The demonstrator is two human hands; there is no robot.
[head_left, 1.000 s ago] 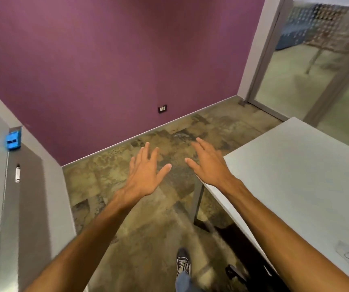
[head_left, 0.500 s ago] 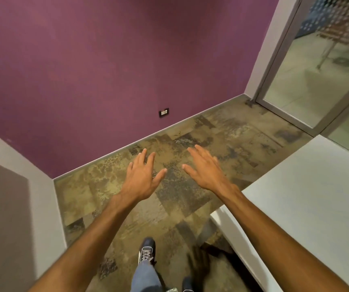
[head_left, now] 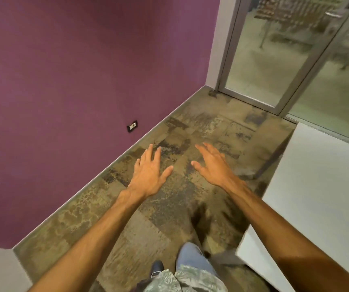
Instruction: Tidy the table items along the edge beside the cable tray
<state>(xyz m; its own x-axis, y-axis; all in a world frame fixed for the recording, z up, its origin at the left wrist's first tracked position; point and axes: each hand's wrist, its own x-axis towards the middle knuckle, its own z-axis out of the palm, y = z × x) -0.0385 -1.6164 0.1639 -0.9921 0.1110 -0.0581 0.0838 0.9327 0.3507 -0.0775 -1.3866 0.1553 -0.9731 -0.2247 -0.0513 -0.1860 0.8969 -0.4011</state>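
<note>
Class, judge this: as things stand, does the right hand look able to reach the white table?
Probably yes: the right hand is open and empty over the floor, the white table lies just beside that forearm, and nothing stands between.

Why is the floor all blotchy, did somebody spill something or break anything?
Nothing looks spilled or broken. The blotches on the brown patterned carpet floor look like its own design, repeating tile by tile. The white rectangular table shows no items in this view, and the left hand and right hand hover open, holding nothing.
</note>
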